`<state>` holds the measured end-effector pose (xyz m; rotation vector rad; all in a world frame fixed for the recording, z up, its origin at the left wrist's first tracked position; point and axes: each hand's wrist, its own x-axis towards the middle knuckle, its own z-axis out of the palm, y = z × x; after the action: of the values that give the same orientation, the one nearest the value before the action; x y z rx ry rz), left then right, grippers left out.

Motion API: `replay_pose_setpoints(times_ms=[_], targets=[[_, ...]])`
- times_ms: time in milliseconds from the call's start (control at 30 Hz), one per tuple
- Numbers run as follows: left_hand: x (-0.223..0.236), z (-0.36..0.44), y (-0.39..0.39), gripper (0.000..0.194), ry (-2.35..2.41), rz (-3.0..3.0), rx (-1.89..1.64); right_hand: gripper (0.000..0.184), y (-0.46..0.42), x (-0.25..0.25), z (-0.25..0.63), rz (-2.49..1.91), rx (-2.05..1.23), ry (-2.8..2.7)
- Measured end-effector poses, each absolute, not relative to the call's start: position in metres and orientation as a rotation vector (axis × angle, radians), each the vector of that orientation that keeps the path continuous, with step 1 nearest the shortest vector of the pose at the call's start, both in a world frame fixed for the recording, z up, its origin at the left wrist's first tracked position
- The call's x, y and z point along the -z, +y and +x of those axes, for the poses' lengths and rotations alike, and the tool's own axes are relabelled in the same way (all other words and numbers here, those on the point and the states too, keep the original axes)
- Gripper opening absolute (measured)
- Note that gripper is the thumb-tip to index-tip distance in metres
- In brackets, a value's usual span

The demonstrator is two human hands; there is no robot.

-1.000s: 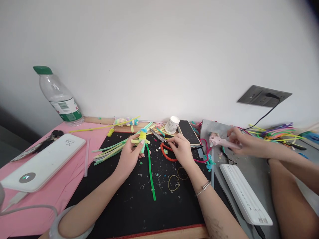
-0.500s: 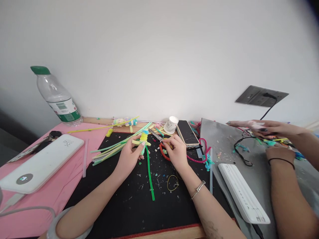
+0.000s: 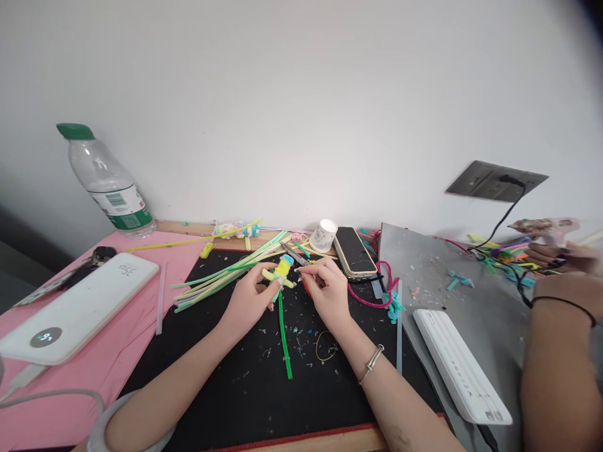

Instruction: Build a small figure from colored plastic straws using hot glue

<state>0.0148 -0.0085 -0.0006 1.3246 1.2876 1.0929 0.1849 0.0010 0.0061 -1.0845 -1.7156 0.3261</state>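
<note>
Left hand (image 3: 250,294): holds the fuzzy figure (image 3: 282,269) with thumb and fingers.
Right hand (image 3: 328,289): is narrow at the fingertips, near the fuzzy figure; cannot tell if pinching something small.
Green strip (image 3: 285,342): lies between both hands.
Paper cup (image 3: 324,236): stands beyond the right hand.

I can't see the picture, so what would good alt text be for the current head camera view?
Over a black mat, a person's left hand holds a small yellow, blue and green fuzzy figure, with the right hand close beside it. Fuzzy stems, a paper cup and a phone sit behind; another person's hands are at far right.
</note>
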Motion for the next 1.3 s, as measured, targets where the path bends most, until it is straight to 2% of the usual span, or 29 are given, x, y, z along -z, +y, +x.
replay_pose_setpoints(times_ms=[467, 1067, 1300], targets=[[-0.0017, 0.0156, -0.0122, 0.031, 1.337, 1.534, -1.005, 0.013, -0.0014, -0.0043, 0.1803, -1.06, -0.254, -1.775], [-0.0004, 0.0151, -0.0133, 0.032, 1.479, 1.775, -0.974, 0.012, -0.0008, -0.0036, 0.1801, -1.099, -0.222, -1.835], [0.0021, 0.0152, -0.0128, 0.033, 1.496, 1.805, -0.968, 0.017, 0.001, -0.0024, 0.1815, -1.091, -0.161, -1.928]])
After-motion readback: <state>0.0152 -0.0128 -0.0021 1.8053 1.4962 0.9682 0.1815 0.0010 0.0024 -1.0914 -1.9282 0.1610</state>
